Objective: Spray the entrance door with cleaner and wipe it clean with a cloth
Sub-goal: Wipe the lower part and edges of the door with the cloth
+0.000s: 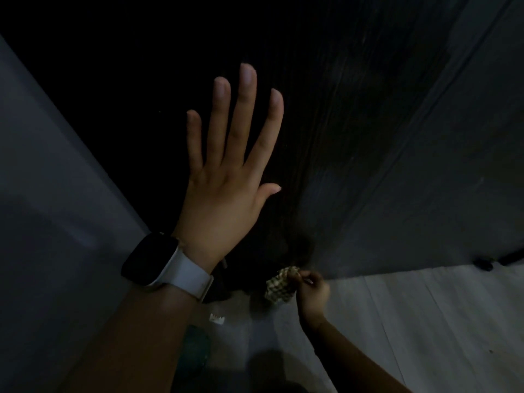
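Head view: cloth (pixel 279 285) in right hand (pixel 312 293).

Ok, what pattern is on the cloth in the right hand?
A brown-and-cream check on the cloth, seen in the head view.

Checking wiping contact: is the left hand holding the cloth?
No, the left hand lies flat and open on the door; the right hand pinches the cloth.
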### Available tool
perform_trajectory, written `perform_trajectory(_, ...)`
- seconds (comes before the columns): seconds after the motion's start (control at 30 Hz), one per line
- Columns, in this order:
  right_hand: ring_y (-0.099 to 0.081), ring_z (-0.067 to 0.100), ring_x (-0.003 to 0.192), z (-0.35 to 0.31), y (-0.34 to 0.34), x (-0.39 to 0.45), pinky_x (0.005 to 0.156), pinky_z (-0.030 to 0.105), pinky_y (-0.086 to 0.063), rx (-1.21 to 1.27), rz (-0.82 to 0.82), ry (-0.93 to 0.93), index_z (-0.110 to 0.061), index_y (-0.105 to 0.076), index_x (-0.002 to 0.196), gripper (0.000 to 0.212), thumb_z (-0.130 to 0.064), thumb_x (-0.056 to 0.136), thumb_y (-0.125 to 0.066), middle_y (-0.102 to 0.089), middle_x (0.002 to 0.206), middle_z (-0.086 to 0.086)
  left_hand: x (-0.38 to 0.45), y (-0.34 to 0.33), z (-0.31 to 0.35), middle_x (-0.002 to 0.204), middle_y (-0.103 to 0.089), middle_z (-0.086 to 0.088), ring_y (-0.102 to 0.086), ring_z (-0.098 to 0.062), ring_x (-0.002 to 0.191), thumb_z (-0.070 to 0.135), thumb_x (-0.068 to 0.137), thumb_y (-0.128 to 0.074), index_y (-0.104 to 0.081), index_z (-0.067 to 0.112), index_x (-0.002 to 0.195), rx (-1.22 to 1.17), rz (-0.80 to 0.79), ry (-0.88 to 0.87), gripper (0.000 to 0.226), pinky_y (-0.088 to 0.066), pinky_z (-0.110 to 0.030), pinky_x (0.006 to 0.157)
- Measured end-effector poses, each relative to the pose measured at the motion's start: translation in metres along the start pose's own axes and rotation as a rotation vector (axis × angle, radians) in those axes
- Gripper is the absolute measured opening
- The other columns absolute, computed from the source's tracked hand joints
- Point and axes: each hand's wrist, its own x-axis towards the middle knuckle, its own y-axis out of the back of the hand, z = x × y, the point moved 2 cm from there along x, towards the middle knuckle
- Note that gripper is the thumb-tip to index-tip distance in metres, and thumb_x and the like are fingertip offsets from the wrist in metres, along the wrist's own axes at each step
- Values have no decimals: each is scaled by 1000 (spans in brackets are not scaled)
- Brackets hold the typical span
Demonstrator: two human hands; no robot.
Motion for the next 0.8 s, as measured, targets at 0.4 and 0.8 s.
perform_trajectory(0.4, -67, 38, 80, 4, 47, 30, 65, 35, -54, -51, 118, -22, 1, -66, 80, 9, -5, 83, -71, -67, 74, 13, 1, 0, 2, 151, 8, -19, 6, -42, 141, 48, 78, -71, 0, 15, 151, 10, 8, 4, 107, 15, -49, 113)
perform_trajectory(0.8, -60, 1, 62, -71, 48, -3, 60, 17, -50, 205, 150, 274, -4, -59, 72, 17, 7, 82, -67, -63, 68, 6, -2, 0, 1, 153, 8, -20, 6, -41, 142, 45, 81, -69, -2, 12, 153, -12, 10, -4, 104, 17, -47, 114)
